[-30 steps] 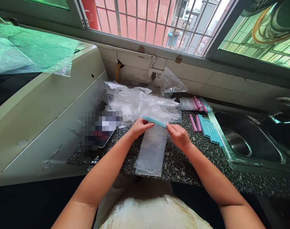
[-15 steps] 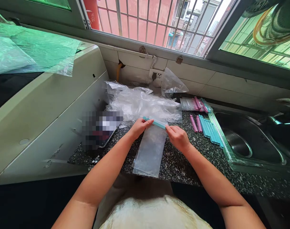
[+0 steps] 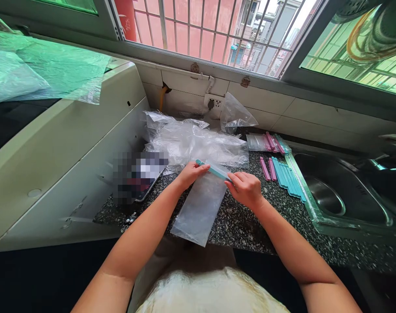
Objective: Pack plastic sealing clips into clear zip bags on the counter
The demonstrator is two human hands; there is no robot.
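Between both hands runs a teal sealing clip, clamped across the top of a clear plastic bag. Left hand pinches the clip's far end, fingers narrow; right hand grips the near end, fingers curled tight. Bag lies flat on the speckled countertop, nothing visible inside. Right of the right hand, loose teal and pink clips lie beside the steel sink. Beyond the hands, crumpled clear bags.

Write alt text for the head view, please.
Both hands hold a teal clip across the top of a clear bag on a speckled counter: left hand, right hand. More clips lie beside a sink.
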